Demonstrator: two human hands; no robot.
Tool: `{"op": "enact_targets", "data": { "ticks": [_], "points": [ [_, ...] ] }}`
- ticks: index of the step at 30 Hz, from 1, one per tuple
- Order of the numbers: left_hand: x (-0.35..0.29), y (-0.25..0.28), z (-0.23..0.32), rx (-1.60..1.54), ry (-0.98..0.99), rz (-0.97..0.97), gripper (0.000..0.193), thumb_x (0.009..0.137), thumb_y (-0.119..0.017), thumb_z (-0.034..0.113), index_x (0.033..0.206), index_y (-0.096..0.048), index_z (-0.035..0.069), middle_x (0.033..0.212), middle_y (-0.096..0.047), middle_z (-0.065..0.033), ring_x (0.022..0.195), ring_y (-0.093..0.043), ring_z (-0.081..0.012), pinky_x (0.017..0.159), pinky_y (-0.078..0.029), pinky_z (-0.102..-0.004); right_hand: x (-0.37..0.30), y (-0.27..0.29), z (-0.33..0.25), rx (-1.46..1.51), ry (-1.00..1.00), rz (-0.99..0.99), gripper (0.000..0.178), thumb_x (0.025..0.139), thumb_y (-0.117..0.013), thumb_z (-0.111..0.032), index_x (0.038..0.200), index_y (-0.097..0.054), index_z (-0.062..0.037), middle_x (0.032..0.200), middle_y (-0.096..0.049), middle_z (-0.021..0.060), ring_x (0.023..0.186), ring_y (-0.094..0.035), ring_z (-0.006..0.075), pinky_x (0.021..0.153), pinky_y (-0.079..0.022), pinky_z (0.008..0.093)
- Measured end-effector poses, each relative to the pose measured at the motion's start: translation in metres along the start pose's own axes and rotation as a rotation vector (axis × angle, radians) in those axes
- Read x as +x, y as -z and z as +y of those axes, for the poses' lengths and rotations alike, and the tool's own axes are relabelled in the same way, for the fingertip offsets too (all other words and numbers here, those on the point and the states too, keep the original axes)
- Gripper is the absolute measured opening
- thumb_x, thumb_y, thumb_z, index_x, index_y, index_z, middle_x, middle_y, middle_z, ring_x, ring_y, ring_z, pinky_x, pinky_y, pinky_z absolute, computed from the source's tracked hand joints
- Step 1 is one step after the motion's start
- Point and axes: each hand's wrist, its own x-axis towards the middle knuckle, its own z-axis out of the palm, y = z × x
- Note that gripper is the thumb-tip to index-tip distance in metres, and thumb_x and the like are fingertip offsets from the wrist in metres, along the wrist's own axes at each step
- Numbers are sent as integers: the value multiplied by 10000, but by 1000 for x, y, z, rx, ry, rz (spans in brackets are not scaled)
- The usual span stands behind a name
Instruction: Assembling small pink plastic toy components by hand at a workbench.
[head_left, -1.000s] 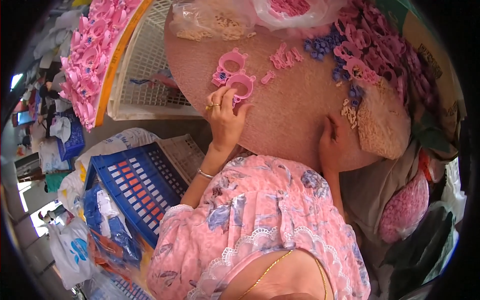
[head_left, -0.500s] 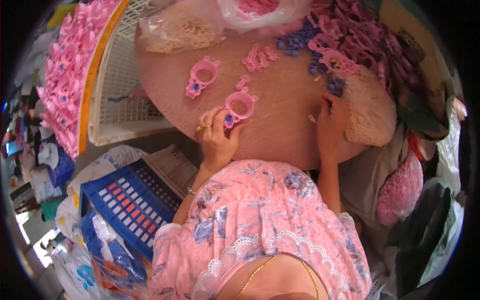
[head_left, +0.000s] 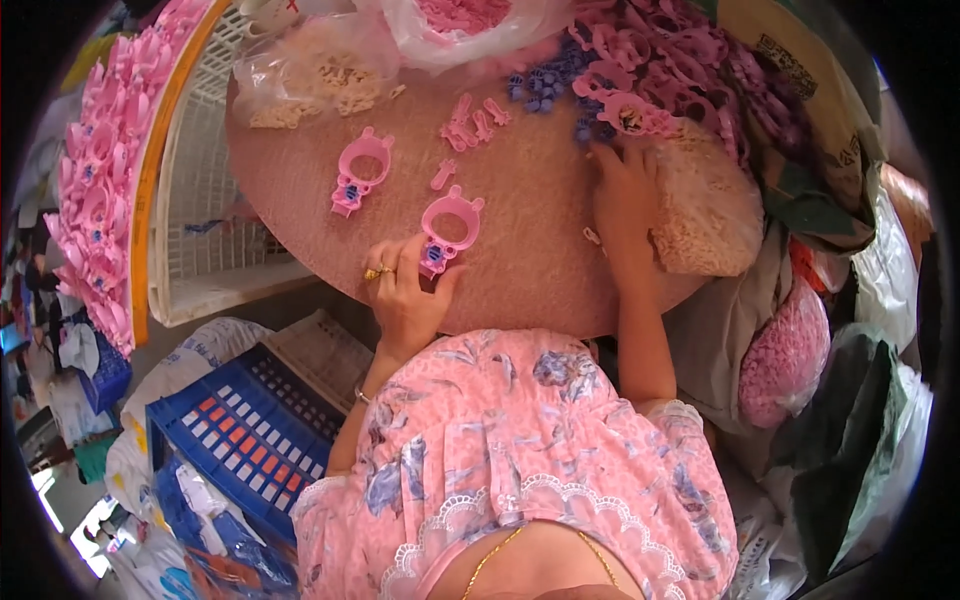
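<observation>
My left hand point(head_left: 410, 295) grips the lower end of a pink plastic ring-shaped piece with two small ears point(head_left: 452, 220), its thumb and fingers at either side. A small blue part point(head_left: 433, 255) sits on that end. My right hand point(head_left: 625, 195) reaches to the near edge of a heap of small blue plastic parts point(head_left: 540, 88), fingers stretched out; the fingertips touch the blue parts there. A second pink ring piece with a blue part point(head_left: 362, 165) lies farther left on the round table point(head_left: 520, 250). Several small pink strips point(head_left: 465, 130) lie beyond the held piece.
A clear bag of beige parts point(head_left: 705, 205) lies beside my right hand, another point(head_left: 320, 75) at the far left. Pink ring pieces point(head_left: 670, 60) are heaped far right. A white crate point(head_left: 215, 200) and blue basket point(head_left: 245, 430) stand at the left. A pink-filled bag point(head_left: 785, 355) is at right.
My right hand has moved forward onto the edge of the blue heap, its fingers reaching out farther. My left hand still holds the pink piece. The whole view has shifted somewhat.
</observation>
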Motion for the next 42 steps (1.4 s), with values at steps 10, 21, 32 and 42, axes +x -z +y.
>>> {"op": "enact_targets", "data": {
  "ticks": [10,21,32,42],
  "points": [
    [-3,-5,-2,-165,44,70,458,711,-823,133,1093,-585,52,971,-645,-123,918,-609,-334,815,-484,-431,-27,31,-72,1071,-292,-364,205,883,-594,38,1022,-709,-59,941,-710,134,818,-679,273,742,-505,289],
    [-2,-16,14,-352,37,144,473,729,-826,161,1124,-590,51,959,-666,-140,872,-642,-336,778,-507,-417,-36,48,-105,621,280,-39,228,752,-730,-55,966,-730,-133,939,-677,11,884,-605,219,829,-393,360],
    [-5,-19,10,-232,-117,232,507,703,-844,130,1125,-577,40,922,-652,-123,833,-640,-308,712,-514,-409,-56,56,-104,441,281,79,152,747,-769,-140,890,-721,-160,846,-616,-29,851,-561,182,817,-327,383],
    [-6,-13,7,-192,-343,179,274,831,-649,48,1097,-611,-8,1049,-658,-161,905,-632,-291,769,-532,-385,-54,70,-119,408,269,-4,99,706,-790,-121,742,-698,-133,720,-572,3,744,-551,218,775,-361,376]
  ]
}}
